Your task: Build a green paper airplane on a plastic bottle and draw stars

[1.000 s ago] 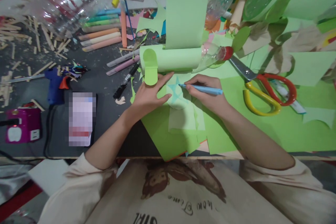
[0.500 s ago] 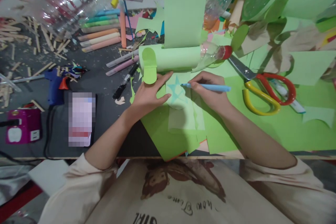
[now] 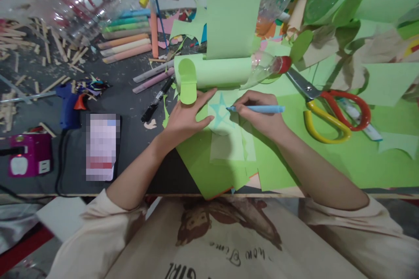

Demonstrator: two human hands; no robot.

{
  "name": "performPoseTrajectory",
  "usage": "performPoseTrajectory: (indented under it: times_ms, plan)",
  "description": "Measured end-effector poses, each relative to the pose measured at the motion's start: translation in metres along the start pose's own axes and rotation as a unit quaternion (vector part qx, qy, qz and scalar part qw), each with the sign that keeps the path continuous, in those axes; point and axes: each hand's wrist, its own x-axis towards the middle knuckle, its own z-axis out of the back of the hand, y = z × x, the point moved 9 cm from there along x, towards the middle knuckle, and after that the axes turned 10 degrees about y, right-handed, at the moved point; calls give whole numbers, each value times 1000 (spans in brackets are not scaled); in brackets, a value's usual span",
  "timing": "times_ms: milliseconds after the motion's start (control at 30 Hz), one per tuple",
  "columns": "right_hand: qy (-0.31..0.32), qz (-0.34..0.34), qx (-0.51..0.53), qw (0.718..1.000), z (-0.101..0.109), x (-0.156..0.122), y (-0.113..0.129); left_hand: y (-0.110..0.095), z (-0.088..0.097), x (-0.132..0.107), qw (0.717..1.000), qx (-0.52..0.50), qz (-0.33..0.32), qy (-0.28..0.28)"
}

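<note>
My right hand (image 3: 260, 111) pinches a light blue marker (image 3: 266, 109), its tip down on a pale green round paper piece (image 3: 225, 130). A turquoise star (image 3: 220, 111) is drawn there, partly coloured in. With fingers and thumb spread, my left hand (image 3: 190, 115) presses on the paper's left side. Just beyond both hands lies a bottle wrapped in pale green paper (image 3: 222, 72), its clear neck and red cap (image 3: 282, 65) pointing right. A bright green rounded tab (image 3: 187, 82) sticks to its left end.
Scissors (image 3: 324, 100) with red and yellow handles lie at the right on green paper sheets. Left are a blue glue gun (image 3: 68, 104), a phone (image 3: 102, 148) and a magenta power adapter (image 3: 30, 154). Several markers (image 3: 126, 43), wood sticks and plastic bottles (image 3: 88, 0) crowd the back.
The marker tip has shifted very slightly over the star, along with my right hand. My left hand stays in place on the paper. The whole view has drifted a little.
</note>
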Motion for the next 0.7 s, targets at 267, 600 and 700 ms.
performPoseTrajectory:
  times_ms: [267, 600, 700]
  plan:
    - [7, -1, 7, 1000, -1, 1, 0, 1, 0, -1, 1000, -4, -19, -16]
    - [-8, -8, 12, 1000, 4, 2, 0, -1, 2, -1, 1000, -15, -5, -8]
    - [-29, 13, 39, 999, 5, -2, 1, 0, 1, -1, 1000, -8, -2, -7]
